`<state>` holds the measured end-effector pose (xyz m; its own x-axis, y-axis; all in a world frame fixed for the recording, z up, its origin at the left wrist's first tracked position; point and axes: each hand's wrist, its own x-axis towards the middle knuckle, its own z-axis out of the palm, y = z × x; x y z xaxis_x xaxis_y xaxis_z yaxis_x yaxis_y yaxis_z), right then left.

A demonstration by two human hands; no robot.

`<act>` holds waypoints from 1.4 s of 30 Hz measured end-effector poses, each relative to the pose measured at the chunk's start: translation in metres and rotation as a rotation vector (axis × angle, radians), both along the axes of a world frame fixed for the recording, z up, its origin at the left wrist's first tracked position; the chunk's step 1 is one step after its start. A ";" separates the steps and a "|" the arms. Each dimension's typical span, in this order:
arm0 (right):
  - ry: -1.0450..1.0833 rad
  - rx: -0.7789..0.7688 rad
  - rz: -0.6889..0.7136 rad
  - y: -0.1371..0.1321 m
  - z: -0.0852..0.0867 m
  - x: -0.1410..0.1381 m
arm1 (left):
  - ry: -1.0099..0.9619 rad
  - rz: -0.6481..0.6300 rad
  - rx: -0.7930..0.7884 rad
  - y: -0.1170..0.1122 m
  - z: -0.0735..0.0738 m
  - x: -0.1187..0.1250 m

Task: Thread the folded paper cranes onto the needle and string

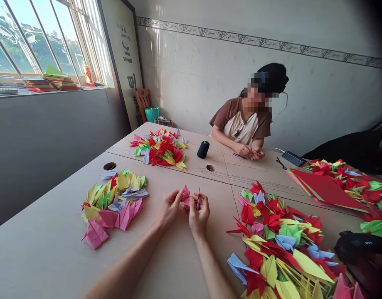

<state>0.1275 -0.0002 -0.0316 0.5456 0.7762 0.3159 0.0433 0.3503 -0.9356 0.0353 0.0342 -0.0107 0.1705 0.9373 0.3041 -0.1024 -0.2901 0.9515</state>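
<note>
Two bare forearms [125, 265] reach up from the bottom edge, one per hand. Left hand [171, 203]: fingers closed, pinching one pink folded piece [185, 193]. Right hand [199, 214]: fingers closed around one thin tool [198, 200], purple handle, tip up. Pink piece sits just right of the left thumb and index fingertips, peak pointing up, lower part between the two hands; can't tell if right fingers touch it too. One small reddish-brown item [186, 209] right below it, between the hands, too small to identify.

Folded paper: four piles on the tabletop [53, 245]. One left pile [116, 193], pink at its near end; one far middle pile [162, 147]; one big near right pile [278, 241]; one far right pile [340, 170]. Pieces overlap, no exact count. One stack of flat sheets [328, 193] beside the far right pile. One dark thread spool [203, 149], upright. Two round holes, one left [110, 166], one centre [210, 168]. Several loose dark threads [256, 180], count unclear. One dark slab device [293, 158] with white cable. One black object [362, 249] at right edge, partly cut off.

One co-worker [243, 120] across, two hands together on the tabletop, one slim purple tool [240, 156] beside them. Windowsill: two paper stacks, one bottle [87, 74].
</note>
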 end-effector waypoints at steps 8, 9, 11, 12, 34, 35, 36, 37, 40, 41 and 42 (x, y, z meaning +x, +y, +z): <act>0.005 0.004 0.010 -0.002 0.002 -0.001 | -0.002 -0.003 -0.025 -0.002 0.005 -0.001; 0.005 0.007 0.011 -0.002 0.002 -0.001 | -0.005 -0.010 -0.029 -0.002 0.006 -0.001; 0.005 0.008 0.015 -0.002 0.003 -0.001 | -0.005 -0.020 -0.033 -0.003 0.008 -0.001; 0.004 0.006 0.017 -0.002 0.003 -0.001 | 0.000 -0.022 -0.035 -0.003 0.009 -0.001; -0.045 0.019 -0.066 -0.004 0.010 -0.001 | -0.051 -0.099 -0.025 0.001 -0.004 0.001; -0.048 0.012 -0.070 -0.003 0.010 -0.001 | -0.060 -0.087 -0.018 0.002 -0.004 0.000; -0.050 0.005 -0.075 -0.003 0.009 -0.001 | -0.063 -0.078 -0.006 0.003 -0.004 0.000; -0.053 0.000 -0.079 -0.002 0.009 -0.001 | -0.061 -0.070 0.006 0.003 -0.004 -0.001; -0.098 0.003 -0.076 0.000 0.006 0.000 | -0.045 -0.073 0.004 0.003 -0.005 -0.001; -0.124 0.006 -0.076 0.000 0.005 0.000 | -0.040 -0.084 -0.013 0.003 -0.006 0.000; -0.151 0.009 -0.078 0.000 0.005 0.000 | -0.036 -0.098 -0.032 0.003 -0.007 0.001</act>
